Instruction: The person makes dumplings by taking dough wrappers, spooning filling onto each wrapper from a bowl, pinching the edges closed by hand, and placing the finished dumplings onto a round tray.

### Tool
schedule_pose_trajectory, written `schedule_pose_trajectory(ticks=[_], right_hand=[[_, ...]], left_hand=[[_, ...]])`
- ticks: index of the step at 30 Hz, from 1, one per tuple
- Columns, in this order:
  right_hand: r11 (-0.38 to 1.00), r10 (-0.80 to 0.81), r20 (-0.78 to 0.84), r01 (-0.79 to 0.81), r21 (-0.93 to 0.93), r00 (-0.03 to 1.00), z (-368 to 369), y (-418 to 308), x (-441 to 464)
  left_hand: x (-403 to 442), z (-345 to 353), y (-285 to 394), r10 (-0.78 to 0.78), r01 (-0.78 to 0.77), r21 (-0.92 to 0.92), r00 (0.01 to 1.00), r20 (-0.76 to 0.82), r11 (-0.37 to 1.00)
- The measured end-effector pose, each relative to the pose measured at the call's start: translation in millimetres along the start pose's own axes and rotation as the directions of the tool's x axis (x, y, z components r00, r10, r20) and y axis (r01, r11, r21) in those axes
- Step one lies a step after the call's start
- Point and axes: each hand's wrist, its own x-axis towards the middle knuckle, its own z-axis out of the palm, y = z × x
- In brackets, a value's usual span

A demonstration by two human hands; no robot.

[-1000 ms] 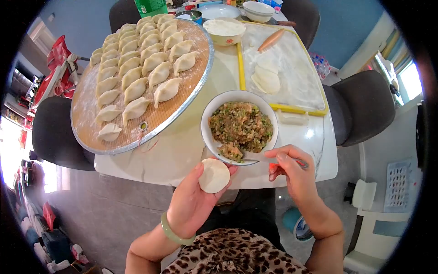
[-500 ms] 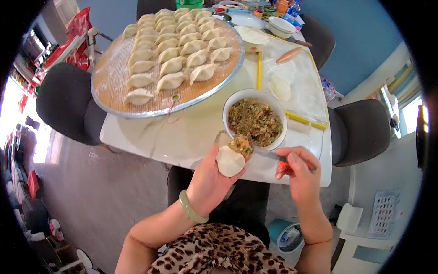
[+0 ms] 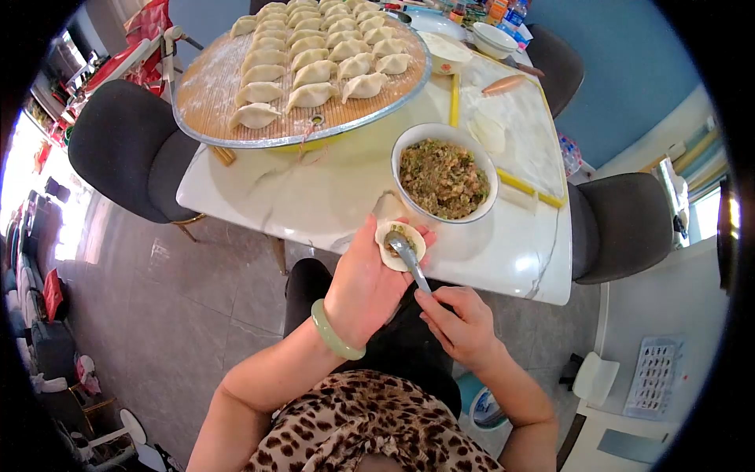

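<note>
- The left hand (image 3: 370, 271) is turned palm up and cupped open, with a round wrapper (image 3: 384, 256) lying on its palm and fingers.
- The right hand (image 3: 462, 324) is closed on the handle of a spoon (image 3: 414, 263), which slants up and away toward the left hand.
- The spoon's tip presses into a small heap of filling (image 3: 402, 232) in the middle of the wrapper.
- The two hands are apart, linked only through the spoon and the wrapper.
- A pale green bangle (image 3: 334, 334) circles the left wrist.
- Just beyond the left fingertips and a little to the right, a white bowl (image 3: 493, 169) stands on the tabletop (image 3: 346, 214), holding a large mound of the same greenish-brown filling.
- Beyond the left hand and to its left is a round board (image 3: 206, 94) with a metallic rim, dusted with flour and bearing rows of folded dumplings (image 3: 311, 96).
- Beyond the right hand, past the bowl, lies a floured mat (image 3: 525, 145) with a yellow edge.
- On the mat are more flat dough (image 3: 487, 132) and, at its far part, a rolling pin (image 3: 503, 85).
- Farther from the hands, between the board and the mat, stands a flour bowl (image 3: 444, 52); a pale dish (image 3: 494, 39) is to its right.
- Below the right forearm, on the floor, a blue bin (image 3: 480, 405) is partly hidden.
</note>
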Motion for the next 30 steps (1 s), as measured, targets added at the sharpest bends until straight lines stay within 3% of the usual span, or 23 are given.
schedule_pose_trajectory(ticks=[6, 8, 11, 16, 18, 22, 26, 30], right_hand=[[1.000, -0.004, 0.072, 0.004, 0.007, 0.997, -37.9, -12.6, 10.7], [0.994, 0.085, 0.069, -0.089, 0.060, 0.994, -46.8, -15.9, 9.3], [0.869, 0.406, -0.128, -0.338, 0.363, 0.905, -43.1, -13.3, 8.7], [0.915, 0.344, -0.135, -0.299, 0.271, 0.929, -23.8, -20.5, 3.2], [0.982, 0.176, -0.130, -0.166, 0.085, 0.976, -14.5, -28.0, 4.6], [0.999, 0.052, -0.044, -0.051, 0.012, 0.998, 3.4, -25.6, -2.9], [0.998, 0.050, 0.022, -0.050, 0.028, 0.999, 2.4, -22.9, -5.1], [0.991, 0.045, -0.029, -0.041, 0.126, 0.999, -24.3, -18.8, 3.7]], left_hand=[[-0.7, -9.1, -8.8, 0.029, -0.030, -0.101, 1.000, -0.010, 0.994], [-0.5, -13.1, -11.4, 0.029, -0.027, -0.123, 0.999, 0.018, 0.992], [-1.5, -16.5, -14.6, 0.021, -0.015, -0.144, 0.999, 0.044, 0.989], [-1.8, -19.6, -16.2, 0.042, -0.036, -0.171, 0.999, 0.033, 0.985], [-1.4, -19.7, -15.5, 0.051, -0.025, -0.246, 0.993, 0.102, 0.969], [-1.8, -18.0, -13.4, 0.070, -0.044, -0.242, 0.992, 0.101, 0.969], [-0.9, -19.3, -9.8, 0.065, -0.055, -0.207, 0.997, 0.045, 0.977], [2.3, -25.4, -9.0, 0.052, -0.041, -0.204, 0.997, 0.048, 0.978]])
